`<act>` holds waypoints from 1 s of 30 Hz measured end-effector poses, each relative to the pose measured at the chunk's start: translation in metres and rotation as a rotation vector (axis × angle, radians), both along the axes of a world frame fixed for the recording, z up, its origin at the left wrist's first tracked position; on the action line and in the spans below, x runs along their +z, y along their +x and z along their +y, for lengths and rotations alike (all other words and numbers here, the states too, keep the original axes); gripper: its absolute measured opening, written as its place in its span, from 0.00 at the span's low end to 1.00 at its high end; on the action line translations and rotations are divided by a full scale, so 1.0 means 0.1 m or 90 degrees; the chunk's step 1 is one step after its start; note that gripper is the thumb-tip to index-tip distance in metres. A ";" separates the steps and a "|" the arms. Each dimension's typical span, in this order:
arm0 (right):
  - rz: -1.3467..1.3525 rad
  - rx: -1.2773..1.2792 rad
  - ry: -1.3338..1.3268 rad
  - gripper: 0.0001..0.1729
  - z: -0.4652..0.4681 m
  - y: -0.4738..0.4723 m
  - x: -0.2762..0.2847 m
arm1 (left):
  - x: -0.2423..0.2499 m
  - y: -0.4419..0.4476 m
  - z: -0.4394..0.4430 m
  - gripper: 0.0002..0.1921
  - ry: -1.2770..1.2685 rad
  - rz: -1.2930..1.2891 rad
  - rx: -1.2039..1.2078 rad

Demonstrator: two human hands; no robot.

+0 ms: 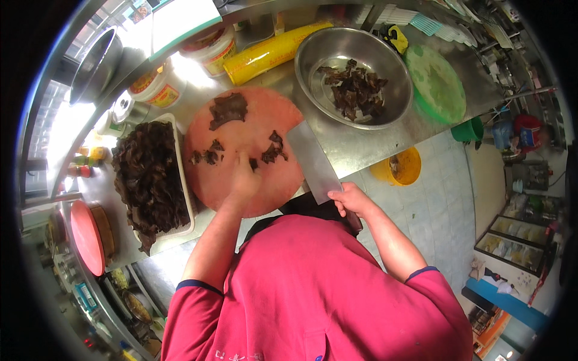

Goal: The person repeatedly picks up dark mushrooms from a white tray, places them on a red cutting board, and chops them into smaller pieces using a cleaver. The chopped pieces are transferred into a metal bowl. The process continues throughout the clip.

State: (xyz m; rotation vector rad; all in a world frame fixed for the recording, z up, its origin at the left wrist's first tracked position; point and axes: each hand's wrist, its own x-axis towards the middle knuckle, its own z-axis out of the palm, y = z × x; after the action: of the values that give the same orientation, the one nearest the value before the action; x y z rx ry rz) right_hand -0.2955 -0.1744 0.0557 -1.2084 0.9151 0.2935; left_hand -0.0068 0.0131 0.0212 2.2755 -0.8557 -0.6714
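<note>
On the round red cutting board, my left hand rests with its fingers down beside a small dark piece of wood ear fungus. Whether the fingers grip that piece is hidden. My right hand holds a broad cleaver by its handle; the blade is over the board's right edge, away from the fungus. A large flat piece of fungus lies at the top of the board. Smaller scraps lie on the left, and another torn piece on the right.
A white basket heaped with wood ear stands left of the board. At the upper right, a steel bowl holds several pieces. Beyond are a yellow film roll, white tubs and a green board. A yellow bucket stands below the counter.
</note>
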 end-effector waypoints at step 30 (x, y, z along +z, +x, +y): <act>0.070 -0.182 -0.249 0.16 0.12 -0.04 0.65 | 0.25 1.04 -0.72 0.19 0.227 -0.205 -0.036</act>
State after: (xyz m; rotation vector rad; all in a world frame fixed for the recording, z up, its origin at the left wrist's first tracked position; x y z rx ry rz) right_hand -0.2991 -0.1625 0.1204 -1.4039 1.2662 -0.0541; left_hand 0.0969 -0.0590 0.0467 2.7403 -1.0186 -0.5210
